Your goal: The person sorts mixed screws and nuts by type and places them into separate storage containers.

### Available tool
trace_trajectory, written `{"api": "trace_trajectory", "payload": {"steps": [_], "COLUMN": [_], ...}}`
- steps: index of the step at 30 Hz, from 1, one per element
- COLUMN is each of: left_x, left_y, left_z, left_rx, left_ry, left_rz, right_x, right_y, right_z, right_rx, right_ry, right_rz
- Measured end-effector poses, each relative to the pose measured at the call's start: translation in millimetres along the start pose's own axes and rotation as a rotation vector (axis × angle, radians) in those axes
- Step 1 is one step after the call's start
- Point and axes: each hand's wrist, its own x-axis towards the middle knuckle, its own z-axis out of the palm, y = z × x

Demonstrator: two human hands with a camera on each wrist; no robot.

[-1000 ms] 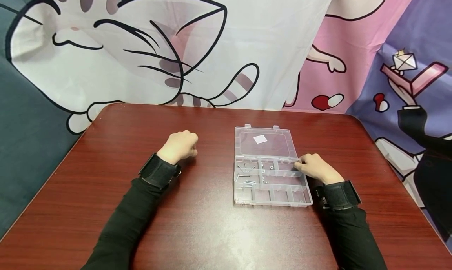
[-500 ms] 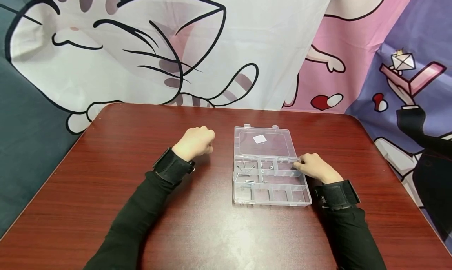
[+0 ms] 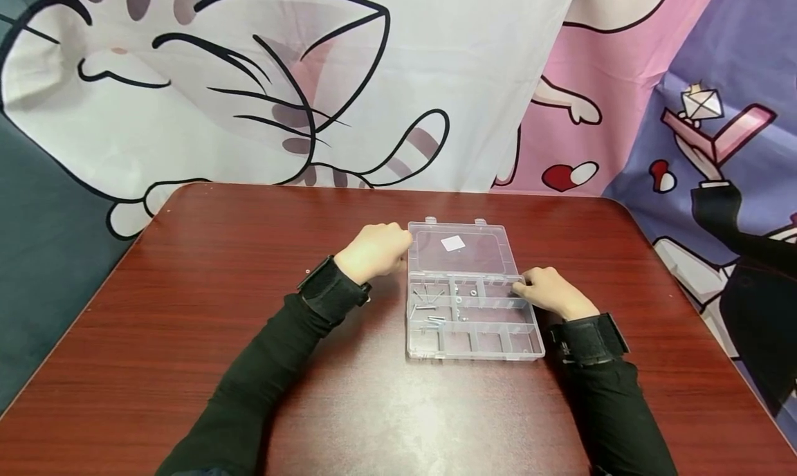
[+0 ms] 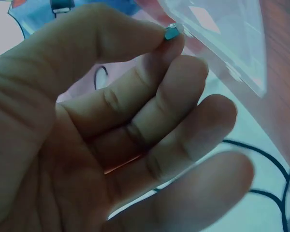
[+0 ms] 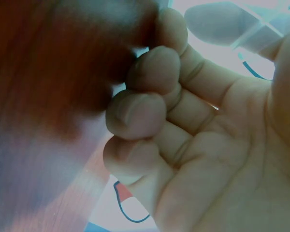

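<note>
A clear plastic compartment box (image 3: 476, 341) lies open on the table, its lid (image 3: 463, 254) folded back flat. Screws (image 3: 429, 308) and small nuts (image 3: 474, 293) sit in some of its compartments. My left hand (image 3: 376, 250) is beside the lid's left edge. Between its thumb and index fingertip it pinches a tiny shiny metal nut (image 4: 172, 32); the other fingers are loosely bent. My right hand (image 3: 551, 291) holds the box's right side, thumb over the wall and the fingers (image 5: 137, 113) curled outside it, close to the tabletop.
The box rests on a reddish-brown wooden table (image 3: 187, 310). A tiny pale speck (image 3: 307, 271) lies on the tabletop near my left wrist. Behind the table hangs a cartoon-printed cloth (image 3: 473, 61). A dark shape (image 3: 756, 324) stands beyond the right edge.
My left hand has moved right across the table, up to the box's lid. The tiny speck has come into view behind it. My right hand stays at the box's right side.
</note>
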Motion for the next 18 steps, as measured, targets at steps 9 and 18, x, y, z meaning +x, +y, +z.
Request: {"api": "trace_trajectory", "payload": {"steps": [9,18], "left_x": [16.3,30.6], "left_y": [29.8,54.6], "left_z": [-2.2,-0.8], "left_rx": [0.021,0.035], "left_ry": [-0.031,-0.032], "left_rz": [0.07,0.147], "right_x": [1.3,0.2], "right_y": [-1,0], "right_z": [1,-2], "right_rx": [-0.008,-0.009], "right_ry": [0.004,0.009], "right_rz": [0.005,-0.002]}}
